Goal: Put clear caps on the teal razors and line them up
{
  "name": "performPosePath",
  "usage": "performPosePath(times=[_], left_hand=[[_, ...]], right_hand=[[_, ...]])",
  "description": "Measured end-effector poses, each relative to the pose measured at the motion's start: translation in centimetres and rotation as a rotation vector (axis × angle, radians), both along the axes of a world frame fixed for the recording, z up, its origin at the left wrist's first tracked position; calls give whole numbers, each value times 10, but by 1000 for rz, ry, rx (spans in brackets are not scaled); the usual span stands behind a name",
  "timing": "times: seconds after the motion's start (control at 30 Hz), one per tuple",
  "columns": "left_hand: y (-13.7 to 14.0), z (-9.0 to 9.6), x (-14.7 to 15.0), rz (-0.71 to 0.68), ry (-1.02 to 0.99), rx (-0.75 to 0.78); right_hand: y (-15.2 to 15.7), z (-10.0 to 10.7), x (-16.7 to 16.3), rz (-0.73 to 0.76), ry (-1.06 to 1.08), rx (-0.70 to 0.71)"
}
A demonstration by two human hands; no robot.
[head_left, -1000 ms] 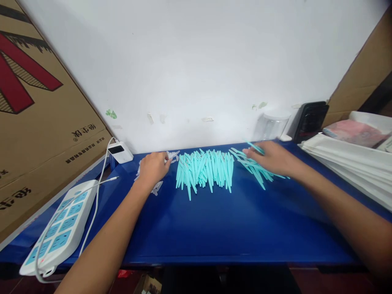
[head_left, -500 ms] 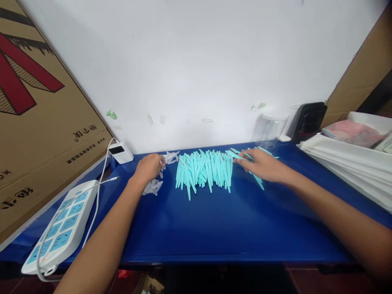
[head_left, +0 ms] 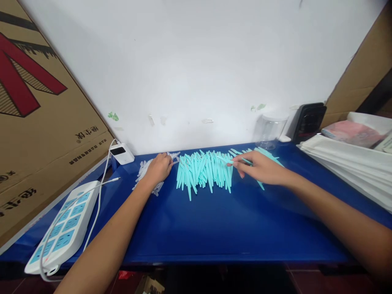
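Observation:
Slim teal plastic sticks, shaped like eyebrow razors, lie in a dense pile (head_left: 203, 171) at the middle of the table. My right hand (head_left: 260, 166), at the pile's right end, pinches one teal stick (head_left: 225, 159) with its tip pointing left over the pile. Left of the pile, my left hand (head_left: 159, 168) has its fingertips closed on a small clear plastic cap (head_left: 175, 162). More frosted clear caps (head_left: 141, 170) lie around and partly under this hand. Several other teal sticks (head_left: 266, 153) are scattered behind and below my right hand.
A white power strip (head_left: 65, 228) with cables and a small white device (head_left: 122, 153) are on the left, beside a large cardboard box (head_left: 61, 122). A clear jar (head_left: 271, 132) stands against the wall. White stacked packaging (head_left: 346, 163) occupies the right side.
My left hand has moved right toward the teal pile, uncovering more clear caps behind it. My right hand has shifted slightly, and its stick now reaches further left over the pile.

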State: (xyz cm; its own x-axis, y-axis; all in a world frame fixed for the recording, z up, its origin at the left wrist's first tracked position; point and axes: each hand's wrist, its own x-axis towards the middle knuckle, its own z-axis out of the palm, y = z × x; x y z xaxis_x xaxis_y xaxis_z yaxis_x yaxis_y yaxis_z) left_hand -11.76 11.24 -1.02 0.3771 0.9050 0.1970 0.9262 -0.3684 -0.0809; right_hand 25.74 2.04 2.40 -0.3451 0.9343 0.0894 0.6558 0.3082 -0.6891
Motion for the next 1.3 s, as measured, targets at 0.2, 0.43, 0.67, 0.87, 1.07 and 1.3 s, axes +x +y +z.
performPosePath(times=[0.2,0.43,0.67,0.87,1.07,1.3], left_hand=[[-4,2,5,-62,-126,-11],[-7,10,8,-145,-343,-42],[-14,20,4,119,-164,-28],[-16,11,9,146,-23,-32],[-12,10,2,142,68,-54],[-9,4,0,108,202,-35]], right_hand=[[-1,-1,-1,31,51,-12],[-2,0,-1,36,135,35],[-1,-3,-1,10,113,10],[-1,-2,-1,13,127,6],[-2,-2,-2,7,120,13],[0,-5,-1,2,115,19]])
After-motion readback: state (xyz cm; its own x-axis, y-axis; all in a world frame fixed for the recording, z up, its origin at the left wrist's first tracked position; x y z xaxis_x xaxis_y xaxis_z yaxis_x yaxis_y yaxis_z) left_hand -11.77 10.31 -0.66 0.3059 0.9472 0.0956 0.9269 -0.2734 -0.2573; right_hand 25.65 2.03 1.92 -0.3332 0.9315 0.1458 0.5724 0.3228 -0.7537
